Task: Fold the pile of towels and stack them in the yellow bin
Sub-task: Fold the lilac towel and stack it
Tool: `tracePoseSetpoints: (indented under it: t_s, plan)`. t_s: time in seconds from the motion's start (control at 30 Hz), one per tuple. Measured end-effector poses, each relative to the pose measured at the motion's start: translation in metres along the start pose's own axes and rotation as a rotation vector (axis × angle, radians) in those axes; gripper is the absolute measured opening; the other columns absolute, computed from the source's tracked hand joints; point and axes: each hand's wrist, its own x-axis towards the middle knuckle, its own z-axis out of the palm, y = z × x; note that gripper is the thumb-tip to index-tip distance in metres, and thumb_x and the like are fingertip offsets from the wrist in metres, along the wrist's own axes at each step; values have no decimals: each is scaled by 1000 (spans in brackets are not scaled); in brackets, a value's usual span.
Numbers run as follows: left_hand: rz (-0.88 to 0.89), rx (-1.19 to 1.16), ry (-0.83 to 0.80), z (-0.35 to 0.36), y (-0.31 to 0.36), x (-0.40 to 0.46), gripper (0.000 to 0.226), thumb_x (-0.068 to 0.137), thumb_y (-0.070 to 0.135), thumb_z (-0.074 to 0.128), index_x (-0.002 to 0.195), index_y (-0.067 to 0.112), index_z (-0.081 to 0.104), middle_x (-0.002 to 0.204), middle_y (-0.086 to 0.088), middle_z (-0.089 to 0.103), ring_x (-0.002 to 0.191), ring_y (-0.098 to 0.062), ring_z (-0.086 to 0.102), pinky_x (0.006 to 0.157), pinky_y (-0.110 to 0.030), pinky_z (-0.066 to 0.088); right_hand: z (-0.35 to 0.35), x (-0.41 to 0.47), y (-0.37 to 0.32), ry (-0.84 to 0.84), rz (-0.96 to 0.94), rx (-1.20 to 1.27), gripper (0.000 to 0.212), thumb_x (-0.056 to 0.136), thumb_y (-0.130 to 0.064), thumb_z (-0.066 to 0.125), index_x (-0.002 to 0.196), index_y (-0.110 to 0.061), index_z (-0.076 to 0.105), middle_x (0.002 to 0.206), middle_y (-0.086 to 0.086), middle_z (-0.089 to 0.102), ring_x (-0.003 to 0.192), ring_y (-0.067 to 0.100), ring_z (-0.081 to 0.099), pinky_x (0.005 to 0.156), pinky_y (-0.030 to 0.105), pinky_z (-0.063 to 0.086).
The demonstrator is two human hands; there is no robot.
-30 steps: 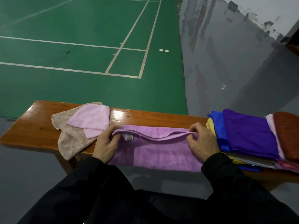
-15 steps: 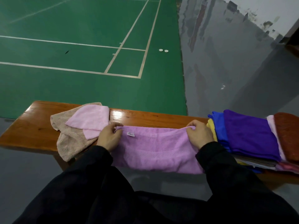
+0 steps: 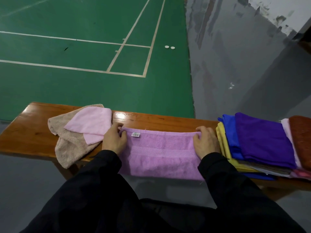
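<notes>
A lilac towel (image 3: 159, 152) lies spread across the wooden bench (image 3: 28, 132), its near edge hanging over the front. My left hand (image 3: 114, 140) pinches its far left corner beside a small white label. My right hand (image 3: 206, 142) pinches the far right corner. To the left sit a light pink towel (image 3: 90, 125) on a beige towel (image 3: 70, 148). At the right lies a pile of towels (image 3: 262, 142) in purple, blue, yellow and rust. No yellow bin is in view.
Beyond the bench lies a green court floor with white lines, and two small white discs (image 3: 169, 47) rest on it. A grey floor and wall run along the right. My black sleeves fill the bottom of the view.
Both hands have carried the towel's upper edge away from me and laid it flat on the bench. The folded lip seen earlier is gone and the label faces up.
</notes>
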Motion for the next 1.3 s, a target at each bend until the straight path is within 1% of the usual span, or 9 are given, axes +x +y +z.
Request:
tracePoseSetpoints:
  t_s: [0.17,0.23,0.3,0.43,0.67,0.87,1.07,1.2,1.3]
  plan:
    - [391,384,154,4,3,-22,63,85,31,63,144,18,45,149,-13,42,135,-31,41,113,-53,37,-1,-20,-12,198,-453,1,40,101,-30,57,139,-17,57,148,8,52,134,24,49,113,43,41]
    - [594,491,-11,22,15,-36,55,95,47,47,144,23,46,156,-8,39,141,-28,39,116,-52,31,10,-31,-25,-13,-576,-45,48,105,-38,42,150,-22,46,159,6,41,145,21,39,121,41,33]
    - [570,617,-260,46,22,-49,70,99,66,23,157,27,29,168,-6,20,154,-26,20,123,-53,17,25,-38,-34,-289,-578,-182,65,102,-56,16,161,-30,23,170,4,19,156,21,19,126,41,17]
    - [502,761,-318,65,14,-51,86,90,82,2,160,34,-7,166,-2,-20,155,-22,-16,123,-57,-5,36,-29,-15,-383,-568,-407,71,99,-68,1,161,-37,-9,169,1,-16,157,22,-12,126,43,-5]
    - [479,771,-311,64,17,-51,89,87,85,0,160,35,-9,166,-1,-21,155,-22,-17,123,-57,-7,18,-28,6,-217,-433,-428,70,104,-61,6,161,-24,-9,170,9,-15,158,26,-11,127,51,-4]
    - [465,787,-300,66,16,-53,88,87,84,0,160,35,-10,166,-4,-20,155,-24,-16,123,-58,-7,22,-52,29,-336,-452,-447,82,96,-66,-7,163,-19,-8,170,3,-13,158,21,-9,127,41,-7]
    - [460,795,-316,76,29,-51,88,87,84,-2,159,35,-12,165,-5,-22,155,-25,-16,122,-61,-7,11,-41,23,-315,-256,-447,73,107,-52,12,162,-5,1,171,13,-1,159,25,-2,128,43,-1]
    - [463,793,-337,77,32,-45,87,88,83,1,160,34,-11,166,-5,-21,155,-24,-16,122,-60,-7,7,-54,8,-213,-426,-386,75,102,-58,4,163,-14,1,169,7,-10,158,27,-4,127,48,-2]
    - [450,720,-268,64,33,-51,79,94,76,12,160,32,6,170,-7,-8,156,-26,-12,123,-56,-7,12,-62,21,-420,-507,-389,90,84,-74,-16,162,-28,-11,166,-2,-22,157,22,-15,125,42,-9]
